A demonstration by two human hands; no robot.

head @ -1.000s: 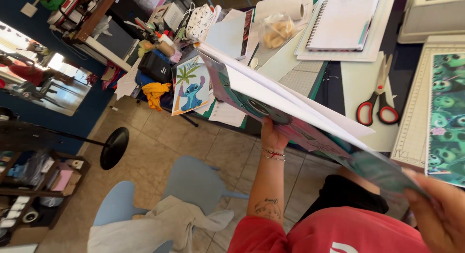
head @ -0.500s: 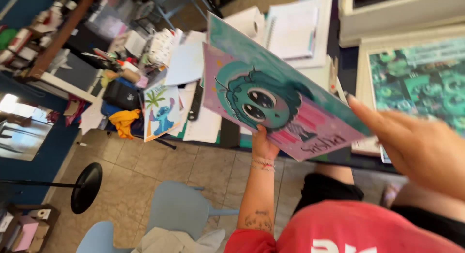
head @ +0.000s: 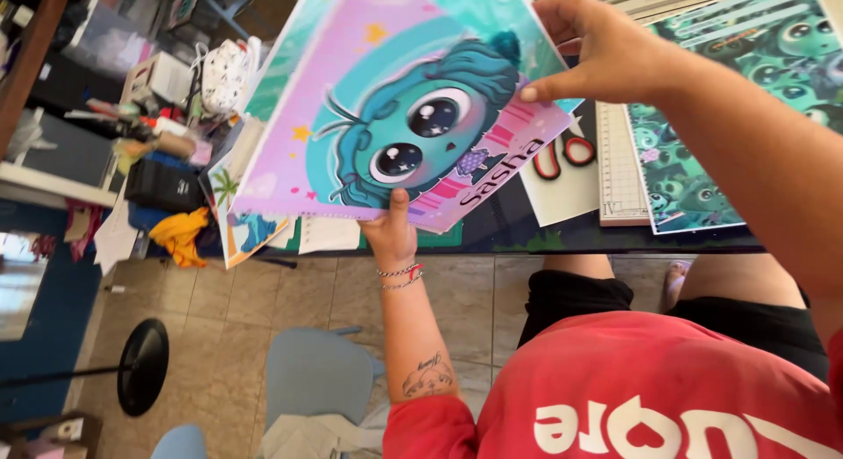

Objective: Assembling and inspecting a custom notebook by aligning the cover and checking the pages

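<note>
Here, a printed sheet [head: 395,108] with a big-eyed teal cartoon figure on pink and turquoise is held up above the dark table [head: 527,235]. The left hand [head: 392,235] pinches its lower edge, thumb pressed on the front; the right hand [head: 606,50] pinches its upper right edge. Beyond the sheet, red-handled scissors [head: 562,153] lie beside a cutting mat [head: 619,160].

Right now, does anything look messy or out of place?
Yes. A crumpled yellow cloth hangs off the cluttered shelf at the left, and a loose white paper sheet pokes out under the held pink-and-teal cartoon print.
</note>
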